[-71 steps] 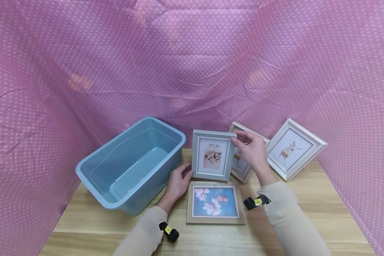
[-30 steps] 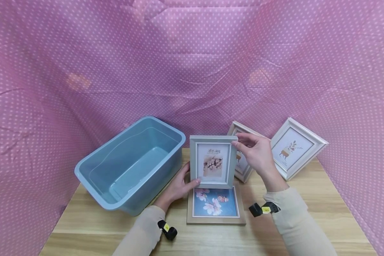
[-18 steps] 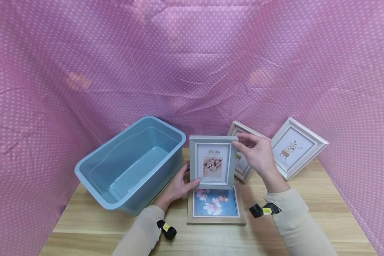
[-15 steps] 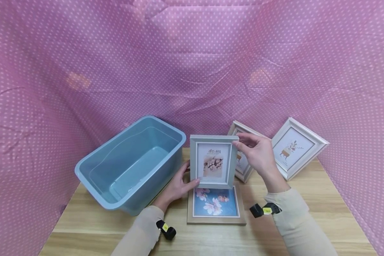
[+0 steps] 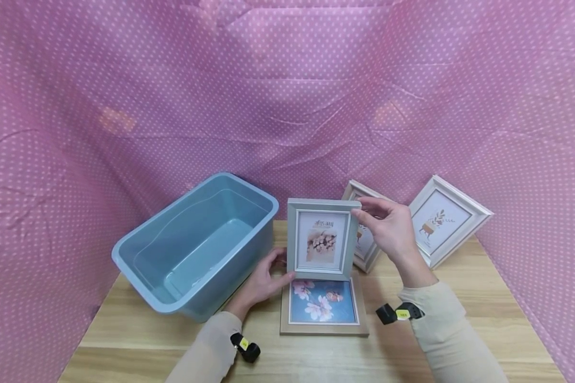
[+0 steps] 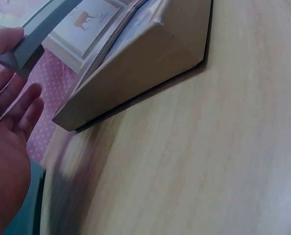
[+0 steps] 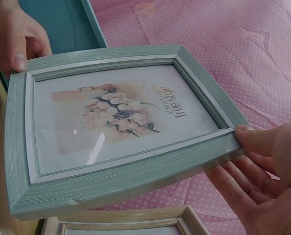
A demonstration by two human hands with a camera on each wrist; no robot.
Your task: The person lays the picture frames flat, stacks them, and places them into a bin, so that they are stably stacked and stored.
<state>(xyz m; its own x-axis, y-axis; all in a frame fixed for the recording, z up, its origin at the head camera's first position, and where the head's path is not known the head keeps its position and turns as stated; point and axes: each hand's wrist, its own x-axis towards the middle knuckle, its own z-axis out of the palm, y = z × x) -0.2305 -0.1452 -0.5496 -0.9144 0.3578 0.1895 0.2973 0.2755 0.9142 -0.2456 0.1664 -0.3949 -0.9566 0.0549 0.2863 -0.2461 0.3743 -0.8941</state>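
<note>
A grey-green picture frame (image 5: 321,242) with a flower print stands raised and tilted back between my hands. My left hand (image 5: 263,279) holds its lower left corner, thumb in front and fingers behind. With thumb and fingers, my right hand (image 5: 390,226) pinches the upper right corner; the right wrist view shows this hand (image 7: 263,171) with the thumb on the frame's face and the fingers beneath. Below, a wood-coloured picture frame (image 5: 323,330) with a blue blossom picture lies flat on the table, its far edge hidden behind the held frame.
A blue plastic tub (image 5: 220,266) stands at the left with nothing visible inside. Two whitish picture frames lean at the back right: one frame (image 5: 364,250) partly behind my right hand, another frame (image 5: 443,221) further right. Pink dotted cloth (image 5: 287,106) hangs round the wooden table (image 5: 460,319).
Over the last seconds my left hand has come from beside the grey-green frame to grip its corner. The frame came lower and nearer, then rose slightly and shifted right with both hands.
</note>
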